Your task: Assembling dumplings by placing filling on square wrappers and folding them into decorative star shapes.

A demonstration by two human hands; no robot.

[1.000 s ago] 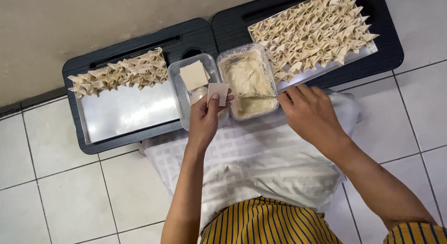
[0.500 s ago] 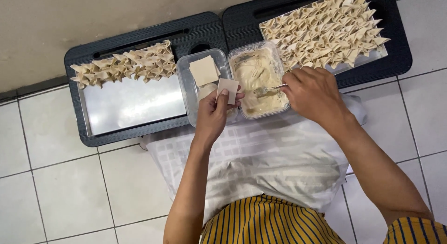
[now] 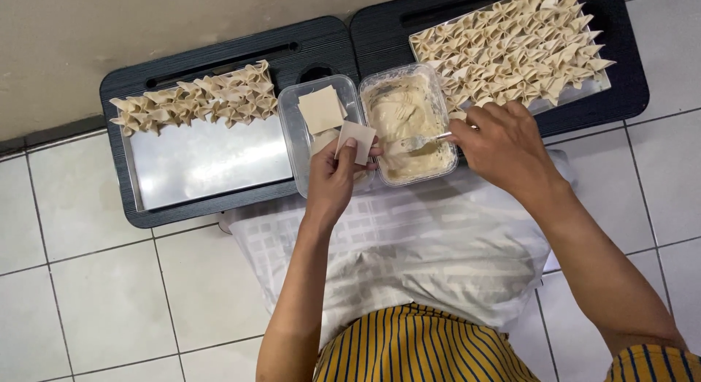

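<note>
My left hand (image 3: 332, 179) holds a square dumpling wrapper (image 3: 356, 139) flat on its fingers, above the near edge of two clear tubs. My right hand (image 3: 504, 145) grips a metal utensil (image 3: 418, 141) whose tip lies in the pale filling inside the right tub (image 3: 407, 123). The left tub (image 3: 321, 130) holds a stack of square wrappers (image 3: 320, 108).
A metal tray (image 3: 201, 159) on a black lap table (image 3: 219, 50) carries a row of folded dumplings (image 3: 197, 101) along its far side. A second tray (image 3: 511, 46) on the right is filled with several folded dumplings. A white checked cloth (image 3: 409, 243) covers the lap; tiled floor lies around.
The view has shifted slightly. My right hand has dipped the utensil further into the filling, and my left hand still holds the wrapper beside the tub.
</note>
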